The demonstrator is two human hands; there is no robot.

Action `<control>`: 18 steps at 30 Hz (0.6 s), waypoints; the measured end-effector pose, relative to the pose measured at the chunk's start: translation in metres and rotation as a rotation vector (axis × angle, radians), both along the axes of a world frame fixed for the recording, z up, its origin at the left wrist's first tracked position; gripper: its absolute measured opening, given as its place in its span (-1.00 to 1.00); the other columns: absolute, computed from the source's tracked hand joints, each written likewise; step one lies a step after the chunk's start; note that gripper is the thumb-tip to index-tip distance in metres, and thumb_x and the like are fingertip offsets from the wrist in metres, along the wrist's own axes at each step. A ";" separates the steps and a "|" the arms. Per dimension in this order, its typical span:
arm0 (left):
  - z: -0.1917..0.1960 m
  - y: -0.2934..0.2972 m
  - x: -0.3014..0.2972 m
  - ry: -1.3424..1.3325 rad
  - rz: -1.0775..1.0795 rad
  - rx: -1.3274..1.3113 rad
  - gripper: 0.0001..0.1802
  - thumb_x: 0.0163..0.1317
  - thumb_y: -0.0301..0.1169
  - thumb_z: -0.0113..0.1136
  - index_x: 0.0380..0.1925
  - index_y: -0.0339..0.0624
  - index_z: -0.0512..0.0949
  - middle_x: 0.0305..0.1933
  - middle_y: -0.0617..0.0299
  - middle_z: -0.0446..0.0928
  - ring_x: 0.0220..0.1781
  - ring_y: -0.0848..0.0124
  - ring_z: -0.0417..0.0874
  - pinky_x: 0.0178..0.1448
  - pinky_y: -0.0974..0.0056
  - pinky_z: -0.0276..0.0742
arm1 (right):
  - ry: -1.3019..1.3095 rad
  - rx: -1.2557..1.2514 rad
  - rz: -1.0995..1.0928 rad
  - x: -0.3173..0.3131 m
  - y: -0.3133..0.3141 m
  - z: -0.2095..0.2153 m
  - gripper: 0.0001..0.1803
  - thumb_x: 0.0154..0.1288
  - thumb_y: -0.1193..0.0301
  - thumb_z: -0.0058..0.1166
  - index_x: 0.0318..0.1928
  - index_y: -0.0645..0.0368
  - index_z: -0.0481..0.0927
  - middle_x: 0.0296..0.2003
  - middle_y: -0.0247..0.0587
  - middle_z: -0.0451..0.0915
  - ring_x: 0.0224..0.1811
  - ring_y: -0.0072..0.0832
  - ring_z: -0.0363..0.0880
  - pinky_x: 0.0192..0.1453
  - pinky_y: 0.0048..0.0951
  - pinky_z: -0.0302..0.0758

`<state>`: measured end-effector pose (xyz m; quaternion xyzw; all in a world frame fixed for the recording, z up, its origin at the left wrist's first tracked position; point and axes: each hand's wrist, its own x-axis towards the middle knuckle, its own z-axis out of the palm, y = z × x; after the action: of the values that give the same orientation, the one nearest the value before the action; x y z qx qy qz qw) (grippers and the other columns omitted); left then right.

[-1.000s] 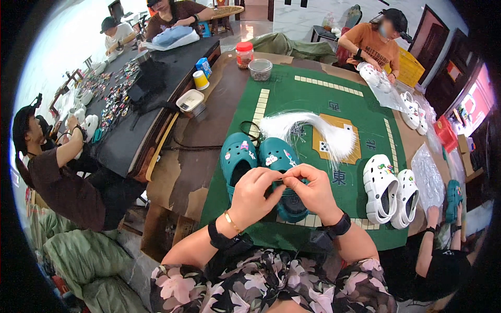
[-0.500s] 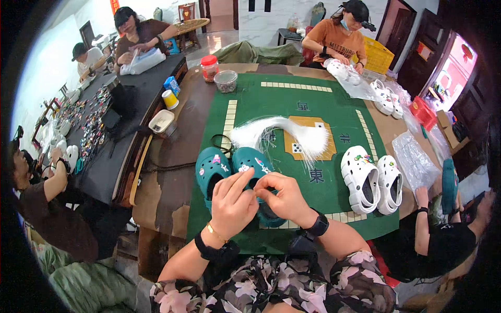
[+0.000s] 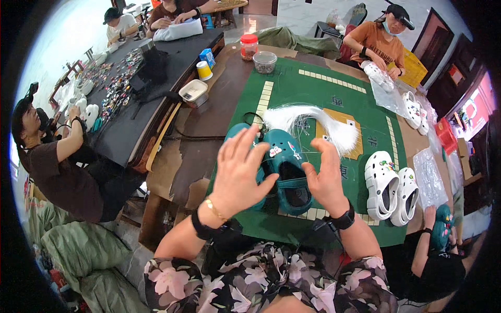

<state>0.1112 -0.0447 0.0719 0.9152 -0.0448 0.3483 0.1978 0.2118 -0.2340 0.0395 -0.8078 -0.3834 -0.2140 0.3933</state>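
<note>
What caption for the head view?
Both hands, left and right, open over teal clogs on a green mat.

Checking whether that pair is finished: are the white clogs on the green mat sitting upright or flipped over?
Upright. The white clogs lie side by side on the green mat, openings facing up, small charms showing on their tops.

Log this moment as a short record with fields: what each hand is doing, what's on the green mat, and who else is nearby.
left hand: fingers spread, raised over the left teal clog, holding nothing
right hand: open, beside the right teal clog; contact unclear
teal clogs: side by side on the green mat, small charms on the toe
behind clogs: bundle of white fibres
right of clogs: pair of white clogs with charms
far end: red-lidded jar, clear bowl
others: person in an orange shirt handling white clogs
</note>
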 end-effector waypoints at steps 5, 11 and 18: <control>0.069 0.012 -0.038 0.047 -0.335 0.022 -0.59 -0.17 -0.41 0.40 -0.21 -0.19 0.60 0.13 0.00 0.50 0.17 0.01 0.48 0.23 0.00 0.37 | -0.023 -0.278 0.065 0.001 -0.007 -0.001 -0.36 0.06 0.31 0.29 0.16 0.16 0.36 -0.08 -0.01 0.54 0.04 -0.08 0.45 0.14 -0.13 0.30; 0.110 -0.061 -0.076 -0.335 -0.555 0.111 -0.79 0.05 -0.35 0.26 -0.36 -0.26 0.61 -0.24 0.17 0.56 0.05 0.27 0.50 0.18 0.17 0.45 | 0.064 -0.606 0.310 -0.029 0.031 -0.022 -0.36 0.05 0.30 0.26 0.18 0.07 0.38 -0.45 -0.14 0.54 -0.38 -0.17 0.56 -0.26 -0.19 0.43; 0.115 -0.131 -0.063 -0.560 -0.305 -0.160 -0.86 -0.07 -0.45 0.23 -0.53 -0.33 0.59 -0.28 0.14 0.53 -0.10 0.36 0.51 0.14 0.30 0.50 | 0.001 -0.541 0.345 -0.018 0.056 -0.032 -0.87 0.11 0.47 0.04 -0.27 0.07 0.46 -0.50 -0.11 0.50 -0.43 -0.10 0.58 -0.35 -0.11 0.52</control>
<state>0.0484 -0.1759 0.1868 0.7481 -0.2066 0.5553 0.2988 0.1937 -0.1776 0.0079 -0.8061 -0.5577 -0.0340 0.1948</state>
